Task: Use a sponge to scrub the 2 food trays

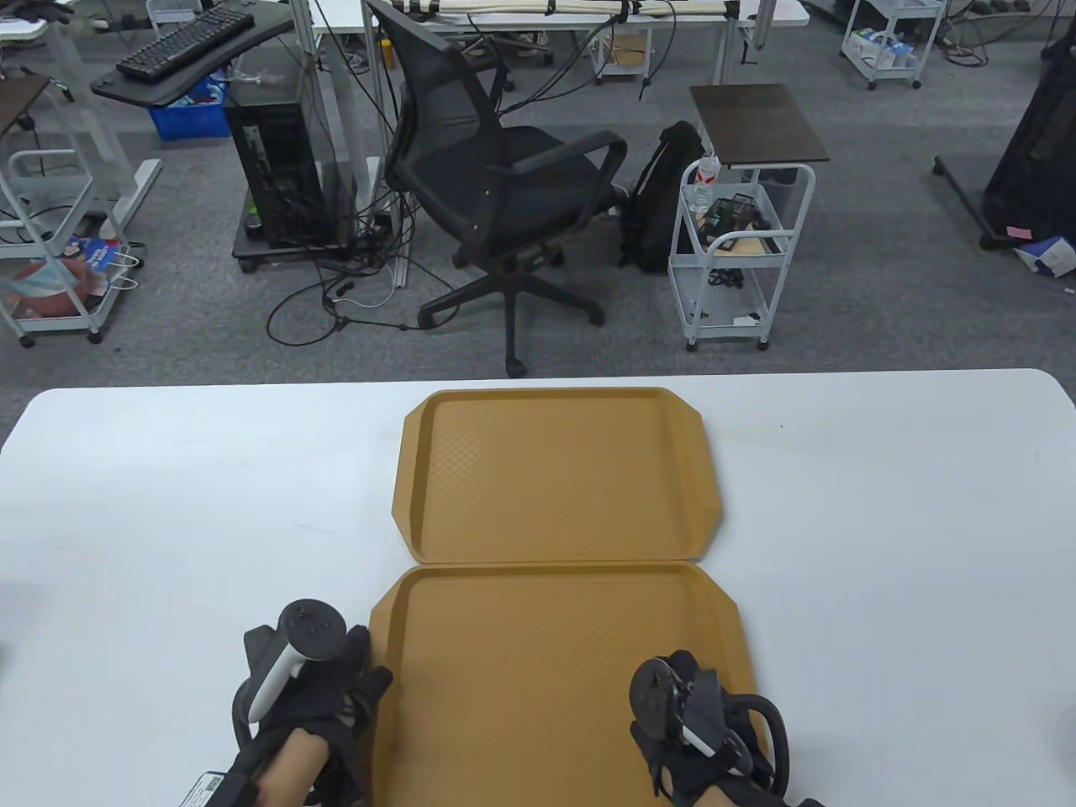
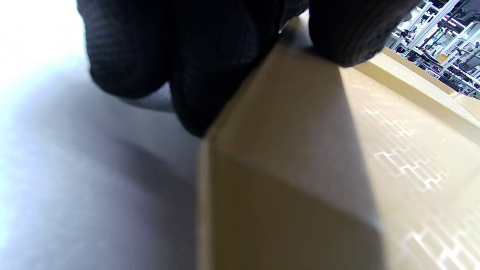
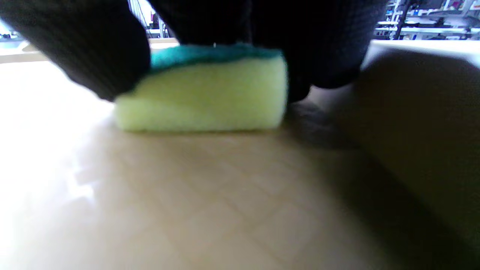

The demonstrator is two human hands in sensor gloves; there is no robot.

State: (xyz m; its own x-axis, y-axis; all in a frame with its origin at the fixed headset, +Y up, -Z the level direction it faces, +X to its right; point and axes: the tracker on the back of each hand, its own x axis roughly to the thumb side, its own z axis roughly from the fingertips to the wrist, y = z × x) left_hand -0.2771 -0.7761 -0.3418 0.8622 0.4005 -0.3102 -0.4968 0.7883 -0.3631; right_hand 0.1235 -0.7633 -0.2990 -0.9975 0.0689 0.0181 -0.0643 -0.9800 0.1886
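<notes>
Two tan food trays lie end to end on the white table (image 1: 168, 504): the far tray (image 1: 555, 479) and the near tray (image 1: 521, 672). My left hand (image 1: 366, 677) sits at the near tray's left rim. In the left wrist view its fingers (image 2: 157, 56) lie outside the rim and the thumb lies over it, pinching the tray's edge (image 2: 285, 123). My right hand (image 1: 685, 714) is low on the right part of the near tray. It grips a yellow sponge with a green top (image 3: 202, 93), pressed flat on the tray floor (image 3: 187, 195). The table view hides the sponge under the hand.
Beyond the table's far edge stand a black office chair (image 1: 504, 185), a black backpack (image 1: 664, 197) and a white wheeled cart (image 1: 740, 244). Bare white tabletop stretches to the left and right of the trays.
</notes>
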